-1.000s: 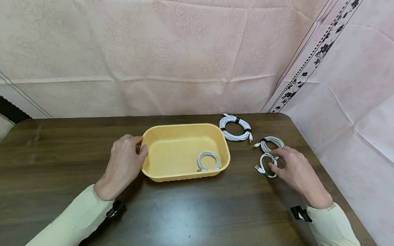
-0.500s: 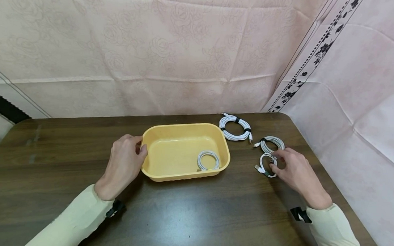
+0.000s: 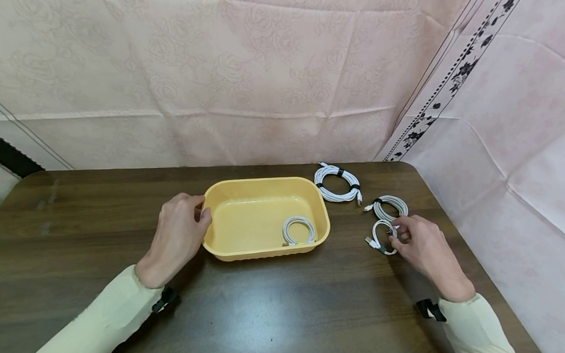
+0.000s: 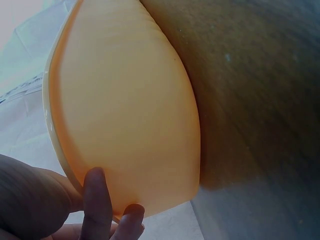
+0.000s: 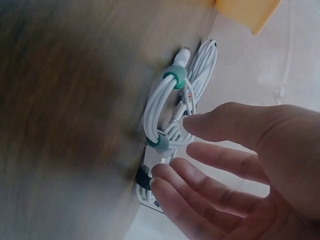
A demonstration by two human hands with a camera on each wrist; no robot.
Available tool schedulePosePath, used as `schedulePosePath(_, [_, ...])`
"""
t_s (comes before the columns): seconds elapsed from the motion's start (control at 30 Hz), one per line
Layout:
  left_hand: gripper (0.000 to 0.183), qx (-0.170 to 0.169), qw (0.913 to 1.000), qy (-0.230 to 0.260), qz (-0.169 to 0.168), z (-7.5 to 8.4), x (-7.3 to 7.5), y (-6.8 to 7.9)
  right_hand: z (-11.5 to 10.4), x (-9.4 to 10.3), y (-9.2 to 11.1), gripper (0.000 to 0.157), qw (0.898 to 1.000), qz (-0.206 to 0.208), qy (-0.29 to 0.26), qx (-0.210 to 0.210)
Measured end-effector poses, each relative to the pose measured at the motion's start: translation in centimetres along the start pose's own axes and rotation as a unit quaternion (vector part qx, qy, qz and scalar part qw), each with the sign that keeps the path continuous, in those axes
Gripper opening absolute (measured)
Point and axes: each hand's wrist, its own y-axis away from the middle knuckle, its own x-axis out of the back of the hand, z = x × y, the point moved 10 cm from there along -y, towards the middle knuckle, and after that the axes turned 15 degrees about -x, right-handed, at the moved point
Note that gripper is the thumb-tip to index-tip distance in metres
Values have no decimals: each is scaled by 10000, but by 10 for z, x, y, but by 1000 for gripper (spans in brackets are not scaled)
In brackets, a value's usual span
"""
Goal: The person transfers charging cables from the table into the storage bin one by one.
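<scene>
My left hand [image 3: 176, 232] pinches the left rim of a yellow plastic tray [image 3: 243, 216]. In the left wrist view, fingertips [image 4: 95, 185] lie against the tray's outer wall. Inside the tray, at its right end, rests a coiled white cable [image 3: 285, 231]. My right hand [image 3: 425, 249] is at the right edge of a small coiled white USB cable [image 3: 375, 233] on the table. The right wrist view shows green ties [image 5: 175, 78] on this coil, with thumb and fingertips apart right beside it.
A larger white cable coil [image 3: 320, 185] with black ties lies near the tray's back right corner. Another coil [image 3: 396, 202] adjoins the small one from behind. The brown wooden table [image 3: 259, 311] meets patterned cloth [image 3: 248, 92] at its back and right.
My right hand has drawn slightly right, its thumb and index finger moving back from over the small cable to its edge. The left hand, tray and cables have not moved.
</scene>
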Motion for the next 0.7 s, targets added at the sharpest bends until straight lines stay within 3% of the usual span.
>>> schedulePosePath(0.4, [24, 5, 10000, -10, 42, 0, 0, 0, 8, -9, -2, 25, 9978, -340, -57, -564])
schedulePosePath(0.7, [24, 0, 10000, -31, 57, 1, 0, 0, 9, -12, -2, 20, 9971, -396, -10, -654])
